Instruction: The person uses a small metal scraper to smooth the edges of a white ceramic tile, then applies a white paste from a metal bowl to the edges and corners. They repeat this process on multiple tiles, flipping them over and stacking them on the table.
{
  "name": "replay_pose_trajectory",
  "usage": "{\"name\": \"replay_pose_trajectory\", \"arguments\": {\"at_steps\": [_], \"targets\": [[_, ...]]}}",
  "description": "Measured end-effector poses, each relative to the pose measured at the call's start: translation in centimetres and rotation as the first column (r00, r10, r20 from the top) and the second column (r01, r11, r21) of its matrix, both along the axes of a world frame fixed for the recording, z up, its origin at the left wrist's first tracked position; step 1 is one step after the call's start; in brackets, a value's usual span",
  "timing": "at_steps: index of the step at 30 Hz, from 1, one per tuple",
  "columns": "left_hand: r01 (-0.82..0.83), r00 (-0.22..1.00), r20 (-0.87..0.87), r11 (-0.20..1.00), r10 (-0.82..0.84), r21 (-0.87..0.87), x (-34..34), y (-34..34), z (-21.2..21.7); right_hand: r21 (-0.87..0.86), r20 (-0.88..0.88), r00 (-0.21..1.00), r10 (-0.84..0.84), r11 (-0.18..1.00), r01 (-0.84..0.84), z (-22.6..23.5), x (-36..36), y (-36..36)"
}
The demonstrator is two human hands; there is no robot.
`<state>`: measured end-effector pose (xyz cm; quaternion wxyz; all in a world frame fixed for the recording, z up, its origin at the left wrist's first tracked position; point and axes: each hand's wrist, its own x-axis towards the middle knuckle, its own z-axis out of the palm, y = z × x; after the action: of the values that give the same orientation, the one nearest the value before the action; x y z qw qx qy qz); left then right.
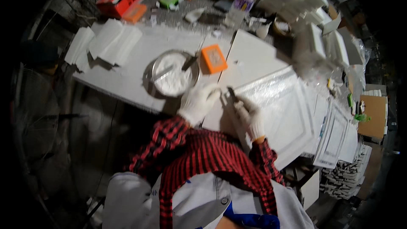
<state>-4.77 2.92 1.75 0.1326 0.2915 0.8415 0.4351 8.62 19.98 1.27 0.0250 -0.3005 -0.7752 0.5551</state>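
1. Right hand (251,118), in a white glove, is curled around a small dark-bladed tool (232,94), with the blade tip down on the white moulded panel (288,110) right in front of the person. Left hand (198,101), gloved too, lies flat with loose fingers on the panel's near-left edge, holding nothing, just below the bowl.
2. Biggest thing is the tabletop (127,76), dusty white all over.
3. That moulded panel sits at an angle over the tabletop's right side, raised frame pattern on it, with more panels like it stacked (339,140) off to the right.
4. Round metal bowl (174,73) of white paste sits just above the left hand, with a flat blade (169,70) lying across it.
5. Pile of white strips (111,41) lies at the far left of the tabletop.
6. Orange rectangular block (213,58) sits just right of the bowl, touching or nearly touching the rim, can't quite tell.
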Motion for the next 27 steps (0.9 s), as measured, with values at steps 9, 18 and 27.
{"name": "replay_pose_trajectory", "arguments": {"at_steps": [9,18,27], "targets": [[0.092,0.995,-0.033,0.992,-0.095,-0.087,-0.4,2.9,-2.5,0.280,-0.030,0.998,0.053,0.959,-0.042,-0.5,0.8,-0.3],[0.142,0.990,0.011,0.986,-0.141,-0.084,-2.4,3.7,-2.7,0.459,-0.010,0.997,0.072,0.887,-0.060,-0.3,-0.4,-1.2],[0.222,0.975,0.042,0.961,-0.218,-0.163,-3.2,4.0,-3.0,0.625,0.055,0.994,0.099,0.773,-0.111,-0.9,-0.4,-1.5]]}}
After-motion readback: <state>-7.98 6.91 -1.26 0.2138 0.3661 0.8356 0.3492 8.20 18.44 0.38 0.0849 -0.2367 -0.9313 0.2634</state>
